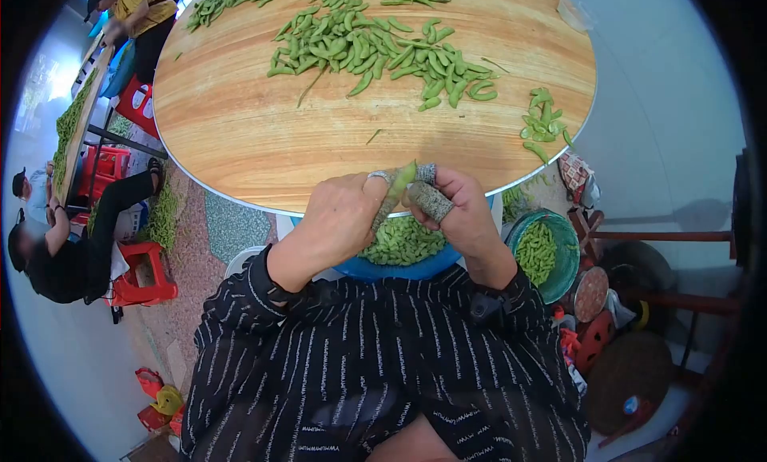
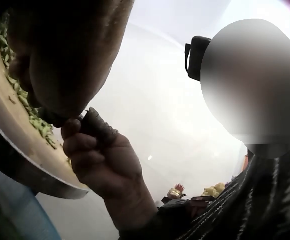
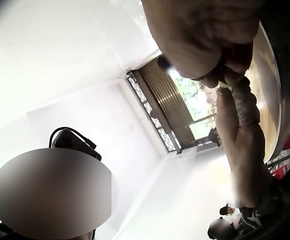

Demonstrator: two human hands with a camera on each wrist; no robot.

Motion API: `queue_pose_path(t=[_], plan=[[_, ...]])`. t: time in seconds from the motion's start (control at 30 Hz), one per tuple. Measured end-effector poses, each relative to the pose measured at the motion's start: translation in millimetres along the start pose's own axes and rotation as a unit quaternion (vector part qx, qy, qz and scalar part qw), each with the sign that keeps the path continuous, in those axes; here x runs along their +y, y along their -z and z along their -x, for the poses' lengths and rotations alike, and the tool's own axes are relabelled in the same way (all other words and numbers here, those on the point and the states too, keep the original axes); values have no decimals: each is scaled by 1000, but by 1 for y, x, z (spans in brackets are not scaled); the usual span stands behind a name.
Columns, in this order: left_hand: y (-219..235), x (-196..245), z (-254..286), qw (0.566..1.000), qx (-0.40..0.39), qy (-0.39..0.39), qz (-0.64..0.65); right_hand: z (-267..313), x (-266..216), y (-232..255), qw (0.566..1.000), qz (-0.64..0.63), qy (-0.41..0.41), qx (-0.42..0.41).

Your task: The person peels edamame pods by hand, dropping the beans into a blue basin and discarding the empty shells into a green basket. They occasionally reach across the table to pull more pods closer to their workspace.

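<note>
Pod (image 1: 408, 173) was up by the far side of the blue basin (image 1: 399, 272), left hand (image 1: 339, 210) and right hand (image 1: 463, 214) both clamped on it. Mid-shelling, I figured; next move probably called for a firm squeeze, dropping its contents onto the beans (image 1: 403, 242) in that basin.

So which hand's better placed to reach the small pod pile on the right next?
Probably the right hand: it's nearer that pile than the left hand, though both touch one pod.

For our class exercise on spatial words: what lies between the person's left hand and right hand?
A green pod lies between the left hand and the right hand, at their fingers; the head view shows it.
</note>
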State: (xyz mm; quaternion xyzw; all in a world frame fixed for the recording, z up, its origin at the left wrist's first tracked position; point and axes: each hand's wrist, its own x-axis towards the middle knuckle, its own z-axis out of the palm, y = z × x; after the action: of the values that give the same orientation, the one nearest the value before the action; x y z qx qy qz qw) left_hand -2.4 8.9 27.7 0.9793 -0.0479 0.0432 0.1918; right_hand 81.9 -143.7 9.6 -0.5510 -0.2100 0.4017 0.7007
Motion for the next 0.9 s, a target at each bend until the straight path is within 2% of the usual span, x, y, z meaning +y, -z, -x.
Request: queue_pose_path(t=[0.17, 0.23, 0.37, 0.47, 0.57, 0.63, 0.67, 0.73, 0.77, 0.8, 0.83, 0.87, 0.9], plan=[[-1, 2, 3, 999, -28, 23, 3, 1, 3, 0, 1000, 29, -2, 7], [-5, 1, 4, 1000, -15, 17, 4, 0, 7, -1, 998, 45, 45, 19], [-11, 2, 6, 1000, -12, 17, 8, -2, 15, 0, 998, 41, 39, 39], [-17, -1, 6, 1000, 16, -12, -11, -4, 19, 3, 999, 20, 31, 36], [-14, -1, 7, 999, 25, -10, 30, 1, 20, 4, 998, -54, 26, 20], [-9, -2, 5, 980, 23, -22, 196, 4, 21, 6, 994, -77, 70, -18], [-12, -3, 4, 980, 22, -24, 196, 4, 22, 6, 994, -78, 71, -16], [-24, -8, 3, 908, 58, -47, 412, 4, 25, 8, 991, -91, 92, -35], [-33, -11, 5, 908, 57, -47, 413, 4, 27, 10, 991, -91, 92, -34], [-39, -13, 7, 830, 6, 29, 557, 3, 29, 12, 988, -90, 115, -49], [-43, -14, 9, 723, -44, 104, 681, 3, 30, 13, 984, -89, 138, -65], [-44, -13, 11, 723, -43, 104, 681, 3, 28, 13, 984, -88, 138, -65], [-39, -9, 10, 670, -59, 128, 729, 3, 26, 12, 985, -67, 145, -61]])
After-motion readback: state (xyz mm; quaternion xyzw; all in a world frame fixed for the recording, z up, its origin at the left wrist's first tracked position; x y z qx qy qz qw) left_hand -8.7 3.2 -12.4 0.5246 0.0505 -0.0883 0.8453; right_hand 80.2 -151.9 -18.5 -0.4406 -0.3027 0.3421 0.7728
